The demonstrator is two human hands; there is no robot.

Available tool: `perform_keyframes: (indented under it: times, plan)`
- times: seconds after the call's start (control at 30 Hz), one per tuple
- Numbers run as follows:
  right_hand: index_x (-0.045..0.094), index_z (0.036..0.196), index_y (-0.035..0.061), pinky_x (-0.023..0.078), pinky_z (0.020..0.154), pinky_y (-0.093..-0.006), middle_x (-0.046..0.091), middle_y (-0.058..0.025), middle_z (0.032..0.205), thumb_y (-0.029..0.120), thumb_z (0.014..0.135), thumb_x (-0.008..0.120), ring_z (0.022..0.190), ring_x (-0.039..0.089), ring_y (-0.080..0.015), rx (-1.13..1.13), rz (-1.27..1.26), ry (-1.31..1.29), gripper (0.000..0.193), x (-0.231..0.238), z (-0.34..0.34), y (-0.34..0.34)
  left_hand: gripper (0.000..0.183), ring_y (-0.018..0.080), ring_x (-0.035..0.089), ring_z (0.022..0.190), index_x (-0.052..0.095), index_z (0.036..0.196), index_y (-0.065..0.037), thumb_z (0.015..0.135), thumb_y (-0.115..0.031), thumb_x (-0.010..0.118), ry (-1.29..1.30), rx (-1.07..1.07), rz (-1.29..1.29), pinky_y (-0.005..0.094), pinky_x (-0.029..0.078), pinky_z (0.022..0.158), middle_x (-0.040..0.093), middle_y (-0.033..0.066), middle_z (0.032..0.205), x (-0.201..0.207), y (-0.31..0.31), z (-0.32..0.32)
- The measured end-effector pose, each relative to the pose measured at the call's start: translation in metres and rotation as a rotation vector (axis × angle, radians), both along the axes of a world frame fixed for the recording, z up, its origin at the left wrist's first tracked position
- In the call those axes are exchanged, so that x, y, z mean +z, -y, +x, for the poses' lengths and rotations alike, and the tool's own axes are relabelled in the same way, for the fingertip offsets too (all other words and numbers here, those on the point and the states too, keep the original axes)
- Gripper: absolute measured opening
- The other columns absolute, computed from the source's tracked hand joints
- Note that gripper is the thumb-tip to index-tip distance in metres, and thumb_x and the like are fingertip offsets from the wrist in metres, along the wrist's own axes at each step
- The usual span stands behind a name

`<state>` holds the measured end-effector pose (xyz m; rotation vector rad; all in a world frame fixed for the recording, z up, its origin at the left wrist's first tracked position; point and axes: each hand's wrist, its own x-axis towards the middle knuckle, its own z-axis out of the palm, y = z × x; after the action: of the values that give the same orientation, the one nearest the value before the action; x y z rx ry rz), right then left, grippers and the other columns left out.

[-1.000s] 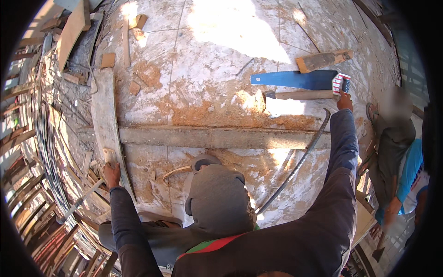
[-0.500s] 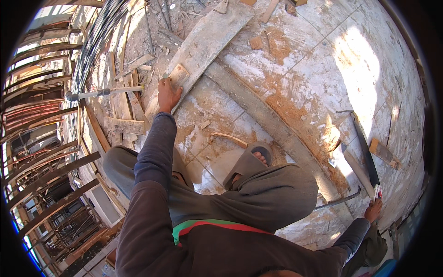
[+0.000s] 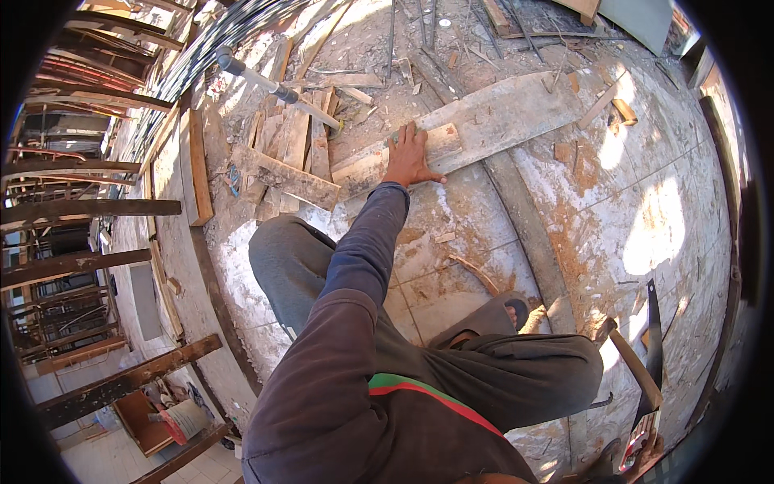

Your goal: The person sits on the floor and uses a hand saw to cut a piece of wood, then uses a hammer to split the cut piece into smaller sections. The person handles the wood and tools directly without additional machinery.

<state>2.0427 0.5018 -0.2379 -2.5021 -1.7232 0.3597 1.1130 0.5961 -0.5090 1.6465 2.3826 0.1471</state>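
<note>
My left hand [image 3: 409, 156] lies across a short wooden board [image 3: 443, 142], its fingers bent over the far edge and its thumb stretched out along the near side. That board rests on a long, dusty plank [image 3: 516, 113] running up to the right. At the lower right, partly hidden in shadow, my right hand [image 3: 647, 461] is closed round the red and white handle of a hand saw [image 3: 654, 343]. The saw's dark blade points away from me. Beside the blade lies a hammer [image 3: 634, 369] with a wooden handle, overlapping it in view.
A dusty beam [image 3: 524, 222] crosses the tiled floor under the plank. Wood scraps [image 3: 294, 145] and a grey pipe-like tool [image 3: 266, 85] lie left of my hand. Bent metal rods are at the far side. An opening with crossing timbers [image 3: 97, 206] drops away on the left.
The view has swung left, so the plank and floor appear farther right and lower. The saw's handle has come back toward me with my right hand. My left hand stays on the short board, thumb spread wider.
</note>
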Motion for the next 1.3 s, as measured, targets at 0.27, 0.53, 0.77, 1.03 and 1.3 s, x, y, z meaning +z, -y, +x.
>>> perform_keyframes:
  times: [0.27, 0.53, 0.77, 1.03, 1.3]
  plan:
    - [0.064, 0.071, 0.0039, 0.029, 0.052, -0.0288, 0.049, 0.0023, 0.061, 0.039, 0.089, 0.072, 0.055, 0.042, -0.0078, -0.289, 0.633, -0.295, 0.039, 0.1, -0.234, 0.03, 0.116, 0.0443, 0.019, 0.147, 0.048, 0.134, -0.004, 0.045, -0.067, 0.087, 0.197, 0.038, 0.123, 0.0655, 0.015, 0.114, 0.027, 0.0283, 0.155, -0.021, 0.005, -0.016]
    - [0.064, 0.119, -0.0017, 0.054, 0.074, -0.0308, 0.066, -0.0085, 0.093, 0.015, 0.091, 0.063, 0.086, 0.063, -0.0158, 0.091, 0.934, -0.809, 0.032, 0.136, -0.364, -0.019, 0.09, 0.0395, 0.018, 0.148, 0.048, 0.134, -0.006, 0.063, -0.042, 0.089, 0.389, 0.268, 0.205, 0.0639, 0.011, 0.117, 0.027, 0.0221, 0.157, -0.017, -0.011, 0.006]
    - [0.062, 0.108, -0.0019, 0.048, 0.068, -0.0315, 0.054, -0.003, 0.078, 0.014, 0.095, 0.058, 0.073, 0.054, -0.0159, -0.035, 0.655, -1.407, 0.021, 0.084, -0.445, -0.072, 0.091, 0.0387, 0.019, 0.148, 0.048, 0.138, -0.01, 0.062, -0.039, 0.09, 0.275, 0.343, 0.217, 0.0613, 0.013, 0.117, 0.028, 0.0212, 0.156, -0.028, -0.012, 0.013]
    - [0.055, 0.099, 0.0024, 0.046, 0.082, -0.0328, 0.051, -0.0046, 0.084, 0.021, 0.097, 0.058, 0.082, 0.051, -0.0151, 0.125, 0.445, -1.563, 0.019, -0.035, -0.469, -0.064, 0.084, 0.0383, 0.023, 0.146, 0.053, 0.136, -0.014, 0.066, -0.047, 0.087, 0.29, 0.244, 0.308, 0.0536, 0.019, 0.117, 0.031, 0.0203, 0.154, -0.03, 0.0, 0.01]
    - [0.051, 0.095, 0.0035, 0.041, 0.066, -0.0301, 0.045, -0.0034, 0.077, 0.032, 0.099, 0.059, 0.071, 0.048, -0.0159, 0.183, 0.237, -1.624, 0.03, -0.123, -0.52, -0.089, 0.085, 0.0369, 0.033, 0.141, 0.055, 0.135, -0.014, 0.065, -0.052, 0.085, 0.148, 0.187, 0.256, 0.0518, 0.03, 0.11, 0.039, 0.0191, 0.15, -0.016, -0.002, 0.013]
